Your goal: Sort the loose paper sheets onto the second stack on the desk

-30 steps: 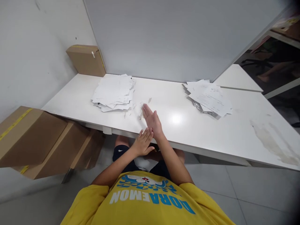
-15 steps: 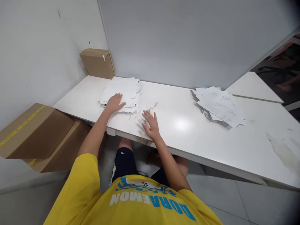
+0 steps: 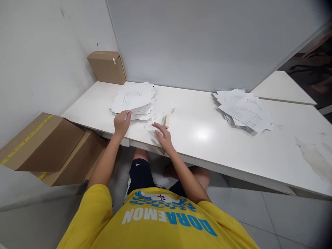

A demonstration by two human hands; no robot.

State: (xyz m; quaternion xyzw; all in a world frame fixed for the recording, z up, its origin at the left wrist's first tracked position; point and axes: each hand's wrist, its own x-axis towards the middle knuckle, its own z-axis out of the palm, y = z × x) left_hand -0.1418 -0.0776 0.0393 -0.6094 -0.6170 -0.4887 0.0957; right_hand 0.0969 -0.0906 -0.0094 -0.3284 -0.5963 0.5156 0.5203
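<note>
My left hand (image 3: 121, 122) pinches the near edge of the top paper sheet (image 3: 133, 98), which curls up a little from the stack of papers (image 3: 144, 116) under it. The stack is uneven, with corners poking out on its sides. Over the table's front part, my right hand (image 3: 164, 137) hovers with its fingers apart and nothing in them. Just beyond its fingers lies a small cream-coloured block-like object (image 3: 166, 121), whose kind I cannot make out.
A second messy paper pile (image 3: 242, 110) lies to the right on the white table (image 3: 192, 117). One cardboard box (image 3: 107, 68) stands in the back left corner; more cardboard boxes (image 3: 49, 145) sit left of the table. A grey panel (image 3: 207, 45) rises behind.
My left hand has gone from lying flat on the stack to pinching the top sheet's near edge and lifting it slightly. My right hand has drawn back slightly, uncovering the cream object.
</note>
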